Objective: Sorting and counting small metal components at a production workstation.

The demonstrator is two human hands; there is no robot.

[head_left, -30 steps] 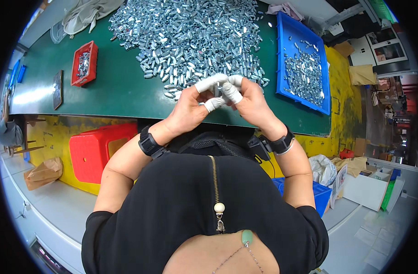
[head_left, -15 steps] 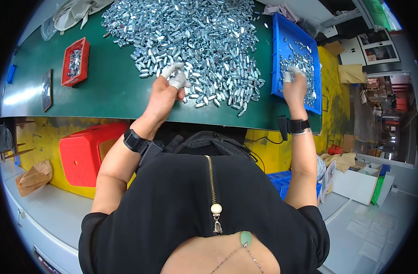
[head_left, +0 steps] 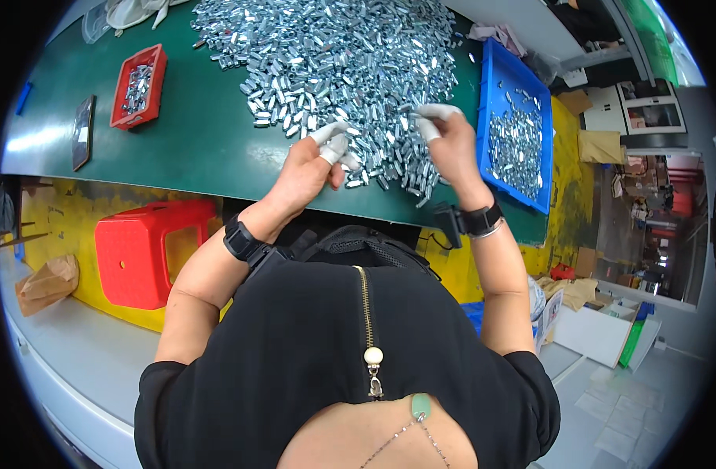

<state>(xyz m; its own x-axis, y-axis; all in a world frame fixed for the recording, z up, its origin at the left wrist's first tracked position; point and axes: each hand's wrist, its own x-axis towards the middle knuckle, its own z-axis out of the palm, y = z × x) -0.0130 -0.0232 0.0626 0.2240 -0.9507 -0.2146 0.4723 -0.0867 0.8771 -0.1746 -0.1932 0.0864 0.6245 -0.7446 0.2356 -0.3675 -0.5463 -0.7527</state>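
A heap of small shiny metal hex pieces (head_left: 334,59), probably long nuts or sleeves, covers the far middle of the green table (head_left: 209,148). At the heap's near edge is my left hand (head_left: 307,168), white covers on its fingertips. Its fingers are curled together, and whatever they hold is hidden. My right hand (head_left: 455,152), also with white fingertip covers, hovers over the heap's right side. Its thumb and forefinger point left, slightly apart, with no piece visible between them. To its right, a blue tray (head_left: 484,86) contains many of the same metal pieces.
A red basket (head_left: 163,66) with some metal pieces stands on the left of the table, near a flat dark-framed object (head_left: 82,133). Below the table edge are a red stool (head_left: 127,258) and a brown paper bag (head_left: 49,284). Cloth (head_left: 497,35) lies behind the tray.
My right hand has moved left from the blue tray to over the heap. The left hand has shifted slightly right along the near edge. The whole view has shifted a little.
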